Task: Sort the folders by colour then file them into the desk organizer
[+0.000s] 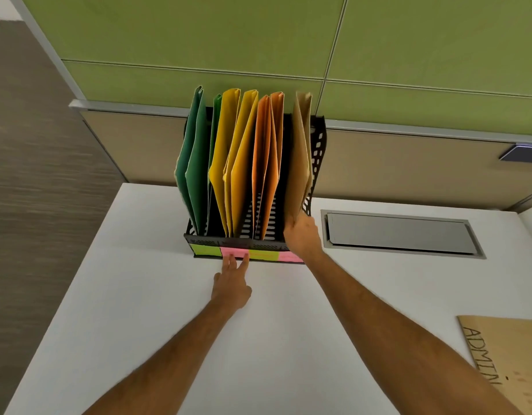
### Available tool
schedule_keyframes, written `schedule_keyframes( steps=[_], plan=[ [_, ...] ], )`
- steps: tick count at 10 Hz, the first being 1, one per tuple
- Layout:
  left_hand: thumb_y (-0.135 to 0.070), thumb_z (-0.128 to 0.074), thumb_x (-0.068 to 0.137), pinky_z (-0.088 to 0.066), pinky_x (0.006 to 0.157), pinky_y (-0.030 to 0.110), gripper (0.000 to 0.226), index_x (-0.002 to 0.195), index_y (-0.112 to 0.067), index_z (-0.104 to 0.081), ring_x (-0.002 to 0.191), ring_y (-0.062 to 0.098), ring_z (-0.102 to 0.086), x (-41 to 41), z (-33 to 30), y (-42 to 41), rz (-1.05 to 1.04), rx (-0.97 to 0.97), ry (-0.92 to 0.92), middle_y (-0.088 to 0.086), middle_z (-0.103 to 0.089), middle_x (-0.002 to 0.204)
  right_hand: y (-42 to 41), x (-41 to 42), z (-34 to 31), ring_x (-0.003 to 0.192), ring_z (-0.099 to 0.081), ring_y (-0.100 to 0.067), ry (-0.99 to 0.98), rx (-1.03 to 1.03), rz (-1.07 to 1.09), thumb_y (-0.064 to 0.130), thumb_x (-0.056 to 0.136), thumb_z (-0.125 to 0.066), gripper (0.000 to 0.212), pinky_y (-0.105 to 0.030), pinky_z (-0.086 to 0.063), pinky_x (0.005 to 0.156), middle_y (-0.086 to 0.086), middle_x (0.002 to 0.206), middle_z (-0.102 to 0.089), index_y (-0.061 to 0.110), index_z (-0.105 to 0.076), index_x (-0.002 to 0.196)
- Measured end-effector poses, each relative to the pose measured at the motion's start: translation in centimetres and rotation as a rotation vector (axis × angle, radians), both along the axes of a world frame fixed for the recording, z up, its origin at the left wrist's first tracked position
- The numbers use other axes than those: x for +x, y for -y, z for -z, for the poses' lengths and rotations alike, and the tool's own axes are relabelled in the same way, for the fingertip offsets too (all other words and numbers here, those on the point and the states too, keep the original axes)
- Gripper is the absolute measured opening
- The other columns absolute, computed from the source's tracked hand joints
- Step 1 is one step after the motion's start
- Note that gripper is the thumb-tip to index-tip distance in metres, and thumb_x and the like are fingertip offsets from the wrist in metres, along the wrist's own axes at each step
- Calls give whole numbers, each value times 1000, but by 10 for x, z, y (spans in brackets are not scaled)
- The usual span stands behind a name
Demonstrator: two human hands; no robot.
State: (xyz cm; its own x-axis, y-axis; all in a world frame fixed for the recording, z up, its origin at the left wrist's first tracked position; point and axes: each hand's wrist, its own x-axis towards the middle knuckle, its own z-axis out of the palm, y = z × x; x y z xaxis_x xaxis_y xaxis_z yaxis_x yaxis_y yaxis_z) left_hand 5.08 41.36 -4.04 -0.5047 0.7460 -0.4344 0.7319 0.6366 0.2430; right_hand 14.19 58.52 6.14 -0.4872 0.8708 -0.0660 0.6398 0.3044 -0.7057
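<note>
A: Where are the folders?

B: They stand in the black organizer at the middle of the frame, at the far edge of the white table. From the left there are green folders, then yellow folders, then orange folders. A brown folder is in the slot at the right end.

A: Who holds the brown one?

B: The right hand does. Its fingers are closed around the bottom near corner of the brown folder. The folder stands almost upright, leaning a little to the right.

A: And the other hand?

B: The left hand lies flat, just below the organizer. Its fingers are spread a bit, and the tips touch a pink note on the front of the organizer. There is a green note to the left of it, and another green note and another pink note to the right.

A: What else is on the table?

B: A second brown folder lies flat at the lower right of the frame. It has big letters on it, but the edge of the frame cuts the word off. A grey hatch is set in the table, right of the organizer. Behind it all is a green wall panel.
</note>
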Motion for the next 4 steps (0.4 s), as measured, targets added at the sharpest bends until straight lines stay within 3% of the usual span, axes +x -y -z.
schedule_keyframes(
  steps=[1,2,4],
  plan=[
    [-30,-62,95,-27,119,52,91,161,-31,0,156,31,1,-1,-8,2,1,0,7,10,0,169,-1,15,11,86,-64,-27,89,-92,-57,28,105,-40,32,-35,-54,77,-15,105,-67,7,-56,123],
    [-32,-63,95,-25,120,52,91,161,-30,0,156,30,-2,2,-19,6,-3,36,21,9,0,169,1,20,-5,83,-63,-19,37,-133,-96,29,103,-46,32,-25,-50,71,-12,110,-70,9,-55,126],
    [-33,-62,96,-19,123,45,91,161,-24,0,156,24,-2,25,-44,23,-16,195,37,3,1,170,40,72,-21,100,-66,-18,-65,-84,-134,31,102,-49,43,-37,-54,89,0,117,-68,18,-46,143]
  ],
)
